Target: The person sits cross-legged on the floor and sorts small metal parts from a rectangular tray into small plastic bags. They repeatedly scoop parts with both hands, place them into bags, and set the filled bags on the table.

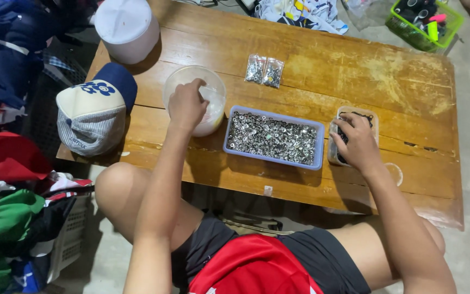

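1. On the wooden tabletop (pixel 322 65) in front of you stand three containers in a row: a round translucent bowl (pixel 176 84), a blue rectangular tray (pixel 273 161) and a small clear tub (pixel 334 142).
2. Your left hand (pixel 187 104) hangs over the bowl with the fingers curled and bunched downward into it; you cannot tell from this view what they pinch. The bowl holds something pale and whitish.
3. Your right hand (pixel 358 142) lies on the clear tub, fingers bent over its rim and reaching into the dark small pieces inside; whether it grips any is hidden.
4. The blue tray sits between your two hands, just beside the bowl on one side and near the tub on the other. It is filled with small shiny silver metal parts.
5. Two small clear bags (pixel 264 71) of similar silver parts lie beyond the tray, touching each other.
6. A blue and white cap (pixel 94 109) rests at the tabletop's left edge, near the bowl, and a white lidded bucket (pixel 127 27) stands behind it.
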